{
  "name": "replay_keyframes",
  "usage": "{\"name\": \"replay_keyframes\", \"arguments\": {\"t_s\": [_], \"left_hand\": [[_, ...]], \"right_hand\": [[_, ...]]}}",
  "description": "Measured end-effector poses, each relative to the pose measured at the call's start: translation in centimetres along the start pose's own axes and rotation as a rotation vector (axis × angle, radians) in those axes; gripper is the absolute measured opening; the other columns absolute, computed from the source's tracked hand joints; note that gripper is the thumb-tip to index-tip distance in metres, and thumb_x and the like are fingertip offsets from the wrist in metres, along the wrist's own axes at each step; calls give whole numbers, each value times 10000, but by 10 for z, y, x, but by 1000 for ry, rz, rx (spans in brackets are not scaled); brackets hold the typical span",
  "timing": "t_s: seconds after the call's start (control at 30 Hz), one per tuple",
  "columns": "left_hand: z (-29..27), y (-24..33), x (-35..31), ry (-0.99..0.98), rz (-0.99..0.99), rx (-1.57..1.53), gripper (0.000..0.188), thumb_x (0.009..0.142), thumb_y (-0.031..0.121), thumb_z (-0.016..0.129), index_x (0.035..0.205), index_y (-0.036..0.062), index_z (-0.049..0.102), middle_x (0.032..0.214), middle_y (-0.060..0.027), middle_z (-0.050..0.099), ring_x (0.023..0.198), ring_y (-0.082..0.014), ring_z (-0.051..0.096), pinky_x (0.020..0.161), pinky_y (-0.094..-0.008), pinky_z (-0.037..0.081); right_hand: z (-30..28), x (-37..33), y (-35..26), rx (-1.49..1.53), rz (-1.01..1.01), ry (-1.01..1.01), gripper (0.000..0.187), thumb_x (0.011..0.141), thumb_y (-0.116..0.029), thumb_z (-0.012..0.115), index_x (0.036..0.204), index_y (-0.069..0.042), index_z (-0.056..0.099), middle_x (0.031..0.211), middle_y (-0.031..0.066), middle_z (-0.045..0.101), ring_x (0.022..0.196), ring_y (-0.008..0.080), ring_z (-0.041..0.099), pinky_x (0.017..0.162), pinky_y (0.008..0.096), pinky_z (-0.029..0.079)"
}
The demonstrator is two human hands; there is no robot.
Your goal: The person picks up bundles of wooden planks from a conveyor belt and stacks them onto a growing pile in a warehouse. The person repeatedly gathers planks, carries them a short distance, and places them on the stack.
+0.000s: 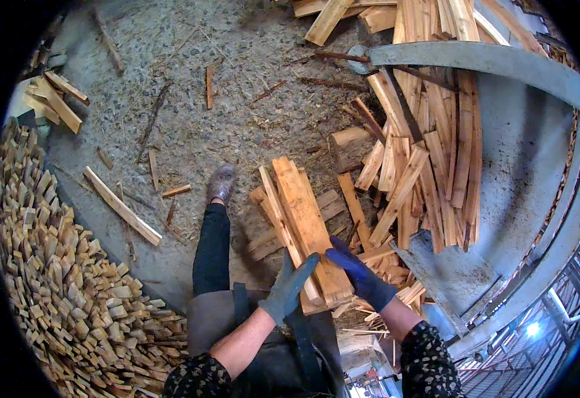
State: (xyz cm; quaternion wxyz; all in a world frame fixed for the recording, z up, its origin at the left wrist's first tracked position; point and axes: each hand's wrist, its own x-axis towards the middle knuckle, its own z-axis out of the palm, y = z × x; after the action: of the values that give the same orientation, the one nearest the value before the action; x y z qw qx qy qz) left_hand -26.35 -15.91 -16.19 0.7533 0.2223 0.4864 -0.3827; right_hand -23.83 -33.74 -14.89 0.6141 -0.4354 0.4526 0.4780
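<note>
A bundle of several wooden planks point(310, 225) is held in front of my body, its long sides running away from me. My left hand point(289, 286), in a grey-blue glove, presses against the bundle's left side near its close end. On the right side, my right hand point(363, 272) in a dark blue glove closes against the same planks. The bundle is squeezed between both palms; some fingertips rest along its upper edges. Below its far end, more boards point(263, 245) lie on the ground, partly hidden by it.
A tall stack of cut wood point(84, 292) fills the left. Long loose slats point(429, 152) lean in a heap at right, beside a curved grey metal frame point(489, 60). A single slat point(123, 205) and wood scraps lie on the rough floor point(237, 93). My shoe point(221, 182) stands left of the bundle.
</note>
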Motion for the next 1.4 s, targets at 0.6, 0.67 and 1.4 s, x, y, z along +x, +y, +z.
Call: {"name": "replay_keyframes", "arguments": {"t_s": [0.6, 0.67, 1.4], "left_hand": [[65, 88, -202, -111, 531, 230, 396, 910, 251, 597, 1206, -11, 573, 1122, -80, 621, 1037, -163, 570, 907, -300, 456], [54, 114, -191, -187, 696, 210, 412, 913, 257, 593, 1225, -11, 562, 1138, -80, 616, 1077, -161, 557, 952, -292, 436], [113, 605, -538, -280, 1898, 277, 514, 934, 334, 519, 1341, 50, 388, 1253, -130, 524, 1067, -226, 576, 944, -368, 469]], "right_hand": [[200, -235, -94, -193, -566, -74, 664, 895, -216, 598, 1418, 33, 273, 1354, 94, 441, 1225, 175, 432, 1022, 290, 351], [255, -272, -125, -268, -676, -103, 652, 898, -175, 594, 1420, 37, 266, 1390, 94, 397, 1211, 173, 442, 1015, 271, 347], [698, -381, -432, -852, -1987, -759, 893, 785, -452, 692, 1388, 73, 293, 1423, 271, 319, 1341, 332, 297, 1105, 407, 243]]}}
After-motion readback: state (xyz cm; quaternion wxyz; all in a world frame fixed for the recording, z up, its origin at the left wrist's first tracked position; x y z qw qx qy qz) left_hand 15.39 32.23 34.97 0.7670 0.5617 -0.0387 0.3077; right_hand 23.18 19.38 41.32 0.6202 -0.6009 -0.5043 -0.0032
